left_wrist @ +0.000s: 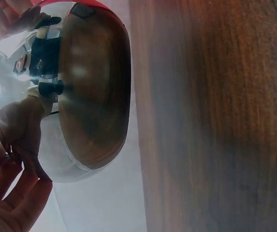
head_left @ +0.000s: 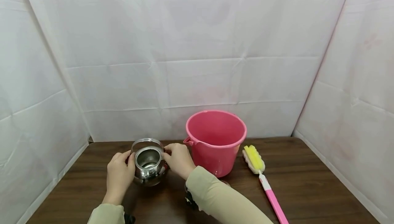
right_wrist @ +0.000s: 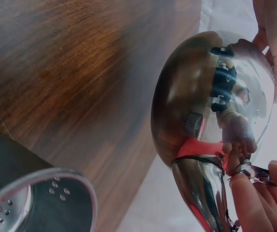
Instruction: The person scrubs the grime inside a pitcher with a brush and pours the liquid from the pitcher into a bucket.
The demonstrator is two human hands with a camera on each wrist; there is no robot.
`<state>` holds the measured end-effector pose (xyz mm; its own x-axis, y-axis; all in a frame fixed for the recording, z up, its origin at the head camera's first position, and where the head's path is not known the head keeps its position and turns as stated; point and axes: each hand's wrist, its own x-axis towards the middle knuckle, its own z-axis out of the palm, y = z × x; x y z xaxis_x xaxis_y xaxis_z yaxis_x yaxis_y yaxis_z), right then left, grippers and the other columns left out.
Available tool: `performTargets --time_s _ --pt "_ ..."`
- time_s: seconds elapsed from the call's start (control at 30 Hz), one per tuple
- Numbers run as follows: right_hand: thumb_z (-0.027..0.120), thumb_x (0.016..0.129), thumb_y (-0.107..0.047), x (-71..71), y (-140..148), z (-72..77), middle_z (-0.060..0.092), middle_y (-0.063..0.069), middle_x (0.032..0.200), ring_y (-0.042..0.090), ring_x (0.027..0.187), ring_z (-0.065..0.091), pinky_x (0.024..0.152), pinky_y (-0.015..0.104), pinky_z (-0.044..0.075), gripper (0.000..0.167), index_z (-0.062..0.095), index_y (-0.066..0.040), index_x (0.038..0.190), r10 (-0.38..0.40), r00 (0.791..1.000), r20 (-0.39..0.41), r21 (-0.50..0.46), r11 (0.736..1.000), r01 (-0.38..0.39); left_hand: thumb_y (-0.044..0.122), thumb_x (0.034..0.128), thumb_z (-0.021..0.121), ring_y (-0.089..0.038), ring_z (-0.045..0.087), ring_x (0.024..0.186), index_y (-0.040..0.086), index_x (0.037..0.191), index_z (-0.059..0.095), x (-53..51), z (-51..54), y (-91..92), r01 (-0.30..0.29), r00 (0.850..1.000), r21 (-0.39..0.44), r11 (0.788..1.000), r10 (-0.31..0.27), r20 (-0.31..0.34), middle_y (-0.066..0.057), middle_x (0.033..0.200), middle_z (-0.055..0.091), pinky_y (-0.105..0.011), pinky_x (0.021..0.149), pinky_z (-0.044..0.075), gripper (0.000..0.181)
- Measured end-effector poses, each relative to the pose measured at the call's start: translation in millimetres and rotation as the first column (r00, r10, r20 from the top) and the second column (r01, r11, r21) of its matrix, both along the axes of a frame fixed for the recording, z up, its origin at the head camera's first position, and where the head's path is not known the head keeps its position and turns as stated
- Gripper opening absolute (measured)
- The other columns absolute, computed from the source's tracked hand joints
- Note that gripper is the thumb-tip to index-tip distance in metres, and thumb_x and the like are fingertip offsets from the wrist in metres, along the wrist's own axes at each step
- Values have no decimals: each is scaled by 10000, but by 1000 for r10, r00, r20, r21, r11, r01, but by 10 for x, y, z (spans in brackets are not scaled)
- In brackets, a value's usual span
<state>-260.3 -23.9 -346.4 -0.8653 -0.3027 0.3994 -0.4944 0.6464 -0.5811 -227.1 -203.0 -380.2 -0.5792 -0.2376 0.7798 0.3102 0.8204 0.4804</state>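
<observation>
A shiny stainless steel teapot (head_left: 149,176) with its mouth uncovered is between both hands. Its arched handle (head_left: 147,140) stands up over the opening. My left hand (head_left: 119,174) grips the pot's left side where the handle joins, and in the left wrist view its fingers (left_wrist: 32,203) are against the shoulder. On the other side, my right hand (head_left: 180,159) pinches the handle's metal joint (right_wrist: 256,172), just above the spout (right_wrist: 201,193). The pot seems raised off the table. Its mirror-like wall reflects the hands and the person.
A pink bucket (head_left: 215,159) stands right of the pot. Further right lies a yellow-and-white sponge brush (head_left: 253,159) with a pink handle. A dark metal cylinder with small holes (right_wrist: 56,193) is close to the right wrist camera. White cloth (head_left: 191,46) walls the wooden table (head_left: 307,183).
</observation>
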Motion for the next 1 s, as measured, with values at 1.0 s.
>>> performTargets --time_s 1.0 --pt "671 872 -152 -38 -87 -136 716 19 812 9 566 532 512 164 434 156 737 -66 984 -4 995 100 -59 998 10 19 843 631 -360 604 719 -121 937 687 -4 -59 -32 -10 995 32 999 7 95 -221 767 646 -498 656 475 177"
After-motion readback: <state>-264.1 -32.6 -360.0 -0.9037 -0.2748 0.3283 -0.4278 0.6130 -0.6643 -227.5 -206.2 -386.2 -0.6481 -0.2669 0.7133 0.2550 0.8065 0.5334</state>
